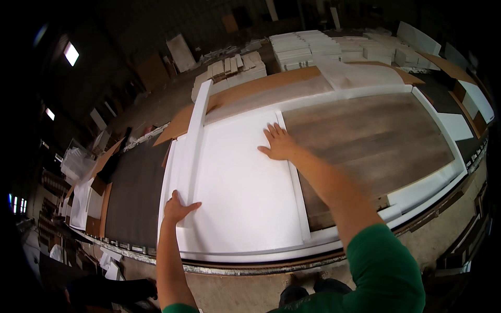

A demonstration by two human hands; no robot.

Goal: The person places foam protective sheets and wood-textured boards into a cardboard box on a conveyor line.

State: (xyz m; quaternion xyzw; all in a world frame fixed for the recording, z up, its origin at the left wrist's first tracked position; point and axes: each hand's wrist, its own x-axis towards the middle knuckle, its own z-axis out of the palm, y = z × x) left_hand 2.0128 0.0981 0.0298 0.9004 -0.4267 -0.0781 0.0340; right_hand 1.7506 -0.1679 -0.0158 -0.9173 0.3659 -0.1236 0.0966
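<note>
A large white sheet (240, 193), which looks like foam, lies flat inside an open carton on the work table. My left hand (178, 208) is on its left side beside a long white strip (199, 117), thumb stretched out toward the right. On the sheet's right edge, against a narrow white strip (297, 193), rests my right hand (279, 142), fingers spread. To the right lies a brown wood-grain panel (370, 141), framed by white foam edging (438, 120). My right forearm crosses above the panel and hides part of it.
Brown cardboard flaps (271, 94) fold out along the carton's far side. A dark conveyor surface (135, 188) runs at the left, with a metal rail (141, 255) along the near edge. Stacks of white foam pieces (305, 47) stand behind. Another opened carton (94, 198) sits farther left.
</note>
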